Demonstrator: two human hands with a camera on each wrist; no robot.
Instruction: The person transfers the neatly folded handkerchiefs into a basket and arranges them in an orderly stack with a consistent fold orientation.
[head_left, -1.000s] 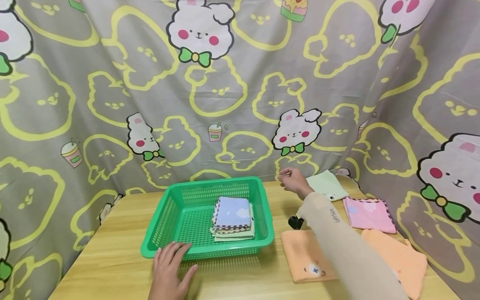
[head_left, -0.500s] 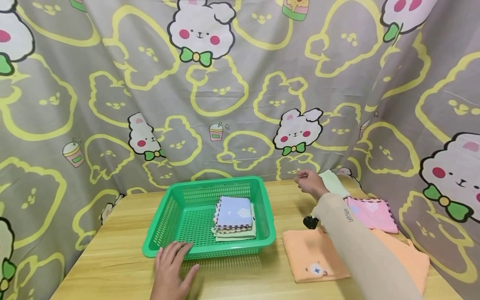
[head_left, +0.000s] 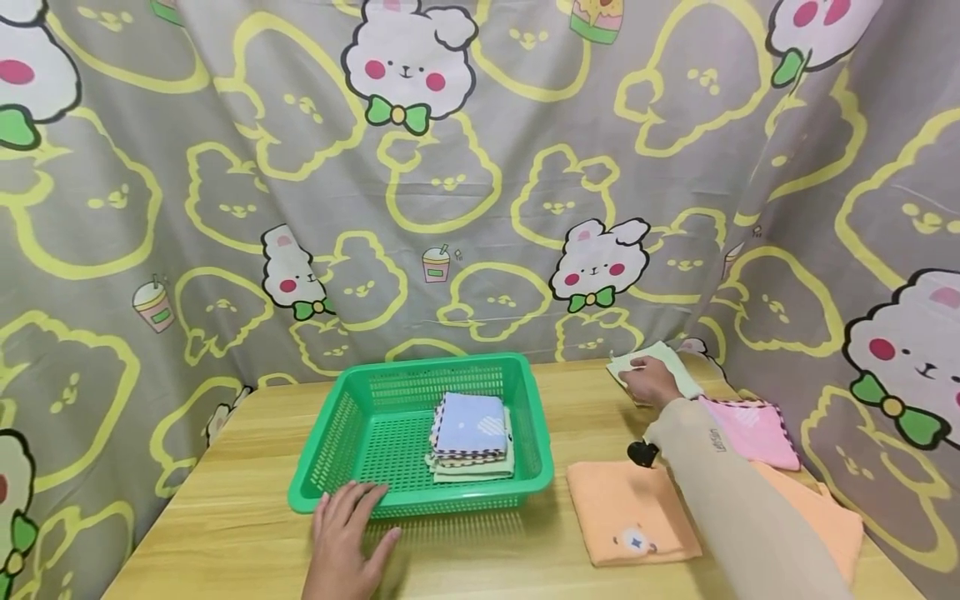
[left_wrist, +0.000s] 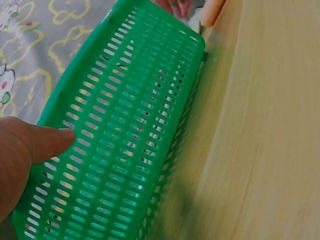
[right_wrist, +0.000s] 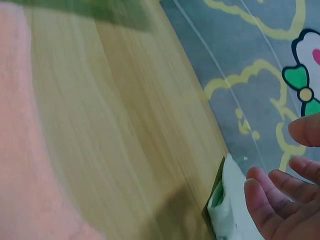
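Observation:
At the back right of the table in the head view, my right hand (head_left: 651,381) is over a folded pale green towel (head_left: 675,367). The right wrist view shows its fingers (right_wrist: 259,205) spread from the thumb, with the pale green towel (right_wrist: 231,200) close beneath them. My left hand (head_left: 343,537) lies at the front left of a green plastic basket (head_left: 480,500), fingers over the rim. In the left wrist view the thumb (left_wrist: 50,142) lies alongside the basket's slotted outer wall. Inside the basket is a stack of folded towels, a blue one (head_left: 471,427) on top.
Right of the basket lies a folded orange towel (head_left: 626,508) with a bear face. A pink towel (head_left: 757,429) and another orange towel (head_left: 825,517) lie further right, partly behind the right sleeve (head_left: 738,500). A patterned curtain (head_left: 480,208) hangs behind the wooden table (head_left: 225,483).
My right hand has moved right and down, from beside the pale green towel to over it. My left hand stays at the basket's rim.

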